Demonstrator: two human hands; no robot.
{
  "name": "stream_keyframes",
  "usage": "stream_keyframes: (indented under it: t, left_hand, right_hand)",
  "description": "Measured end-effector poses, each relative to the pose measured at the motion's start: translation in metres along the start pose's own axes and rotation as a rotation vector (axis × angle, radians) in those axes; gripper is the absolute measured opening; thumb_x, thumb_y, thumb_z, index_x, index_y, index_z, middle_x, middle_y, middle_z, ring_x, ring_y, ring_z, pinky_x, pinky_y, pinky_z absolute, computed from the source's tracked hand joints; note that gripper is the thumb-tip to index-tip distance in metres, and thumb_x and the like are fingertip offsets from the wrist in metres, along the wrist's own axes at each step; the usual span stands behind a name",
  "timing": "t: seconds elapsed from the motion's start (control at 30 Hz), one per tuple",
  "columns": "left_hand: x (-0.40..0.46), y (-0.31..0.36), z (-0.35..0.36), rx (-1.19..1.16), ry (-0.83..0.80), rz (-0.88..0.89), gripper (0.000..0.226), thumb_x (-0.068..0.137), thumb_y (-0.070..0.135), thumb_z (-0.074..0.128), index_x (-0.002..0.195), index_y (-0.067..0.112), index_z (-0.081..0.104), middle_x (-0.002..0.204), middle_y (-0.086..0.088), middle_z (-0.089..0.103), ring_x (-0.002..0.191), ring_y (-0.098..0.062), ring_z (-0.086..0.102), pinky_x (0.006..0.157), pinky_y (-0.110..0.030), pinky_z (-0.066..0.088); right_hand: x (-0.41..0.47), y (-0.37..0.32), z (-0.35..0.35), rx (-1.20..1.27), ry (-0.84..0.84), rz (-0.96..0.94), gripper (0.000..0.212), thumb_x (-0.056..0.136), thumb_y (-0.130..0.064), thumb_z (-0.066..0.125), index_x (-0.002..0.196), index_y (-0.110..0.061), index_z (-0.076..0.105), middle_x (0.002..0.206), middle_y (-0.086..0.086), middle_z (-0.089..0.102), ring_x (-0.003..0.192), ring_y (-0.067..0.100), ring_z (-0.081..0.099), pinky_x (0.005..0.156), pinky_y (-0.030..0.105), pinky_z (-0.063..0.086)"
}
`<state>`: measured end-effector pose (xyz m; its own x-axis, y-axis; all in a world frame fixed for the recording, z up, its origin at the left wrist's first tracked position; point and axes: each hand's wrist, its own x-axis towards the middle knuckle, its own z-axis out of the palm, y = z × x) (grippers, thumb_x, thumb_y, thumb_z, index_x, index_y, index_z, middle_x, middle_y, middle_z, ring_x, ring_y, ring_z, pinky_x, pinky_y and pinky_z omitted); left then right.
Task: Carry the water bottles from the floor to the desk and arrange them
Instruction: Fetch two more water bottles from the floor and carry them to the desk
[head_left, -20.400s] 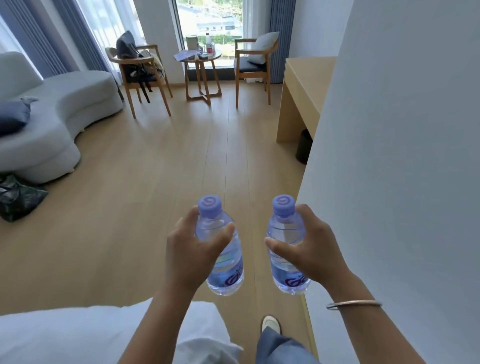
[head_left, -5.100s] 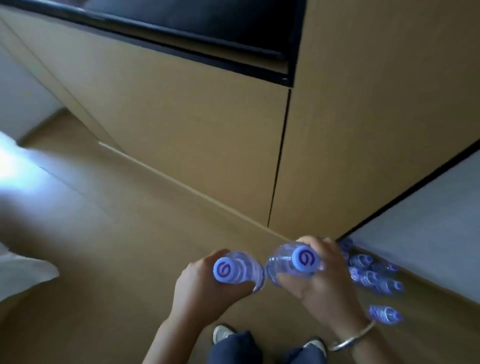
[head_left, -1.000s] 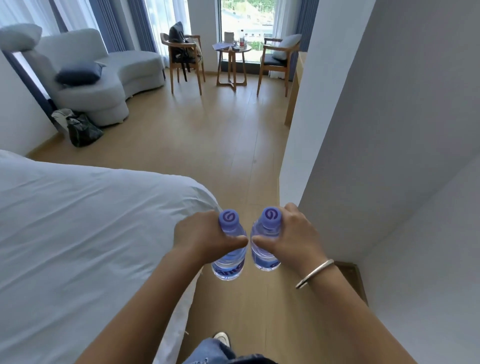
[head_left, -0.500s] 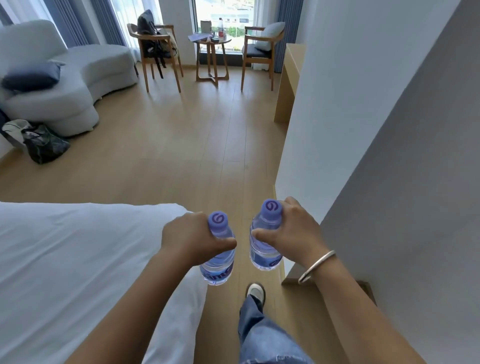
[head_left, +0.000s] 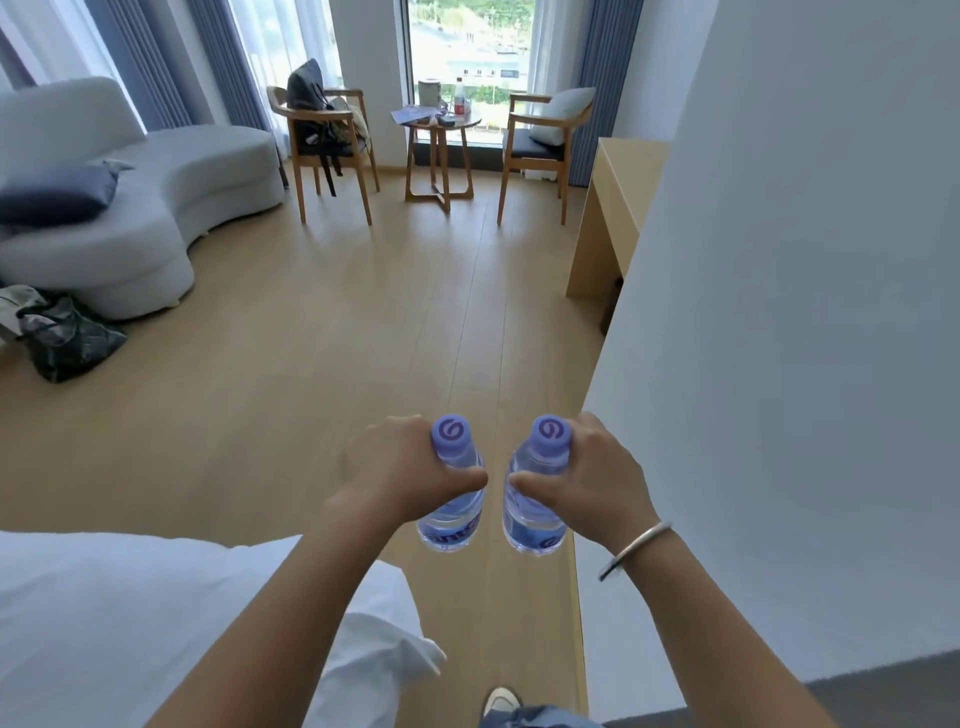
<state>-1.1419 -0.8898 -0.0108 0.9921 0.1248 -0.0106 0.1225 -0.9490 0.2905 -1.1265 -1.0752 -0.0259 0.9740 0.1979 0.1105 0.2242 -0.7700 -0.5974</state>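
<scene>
The left hand (head_left: 400, 467) held the left bottle (head_left: 453, 493) with the fingers curled round its upper part, and the right hand (head_left: 587, 478) held the right bottle (head_left: 535, 499) in the same way. So each grip was closed on one bottle. Both bottles were clear plastic with water inside, a pale purple cap with a swirl mark on top, and a blue label near the bottom. They stood almost upright in the air, just beside each other but apart, above the wooden floor (head_left: 291, 374). A metal bangle (head_left: 636, 545) sat on the right wrist.

At the lower left was the corner of a bed (head_left: 130, 613) with a white cover, close to the left arm. On the right a white wall (head_left: 779, 312) ran along the way and hid most of the worktop (head_left: 618, 208), whose light wooden end showed behind the wall's edge. Between bed and wall the floor made a free strip forward. Farther, a grey sofa (head_left: 145, 208) with a dark cushion (head_left: 57, 192) stood on the left, a dark bag (head_left: 62, 338) beside it. At the window were two wooden chairs (head_left: 332, 156) and a small round table (head_left: 439, 156) between them.
</scene>
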Motion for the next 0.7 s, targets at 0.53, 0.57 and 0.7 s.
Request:
stream_keyframes:
  t: [0.53,0.57,0.7]
  left_hand:
    - [0.254,-0.009,0.019,-0.049,-0.069,0.051,0.044,0.065,0.059,0.063,0.057,0.019,0.045,0.055,0.006,0.048,0.054,-0.014,0.047,0.046,-0.023,0.031]
    - [0.276,-0.012,0.02,-0.048,-0.074,0.059,0.044,0.065,0.059,0.063,0.057,0.02,0.045,0.055,0.006,0.048,0.053,-0.013,0.046,0.046,-0.022,0.03]
    - [0.37,-0.022,0.008,-0.065,-0.084,0.098,0.044,0.063,0.058,0.063,0.056,0.019,0.044,0.053,0.006,0.047,0.05,-0.012,0.042,0.045,-0.022,0.028]
  right_hand:
    - [0.231,0.039,0.034,0.055,0.05,0.085,0.037,0.065,-0.04,0.074,0.06,-0.037,0.037,0.069,-0.01,0.042,0.061,0.012,0.048,0.053,0.018,0.04]
    - [0.252,0.04,0.037,0.049,0.057,0.09,0.037,0.065,-0.039,0.074,0.06,-0.037,0.037,0.069,-0.009,0.042,0.063,0.013,0.048,0.053,0.019,0.041]
    - [0.338,0.034,0.043,0.064,0.095,0.133,0.04,0.065,-0.036,0.076,0.062,-0.034,0.036,0.072,-0.005,0.042,0.069,0.017,0.052,0.059,0.024,0.047]
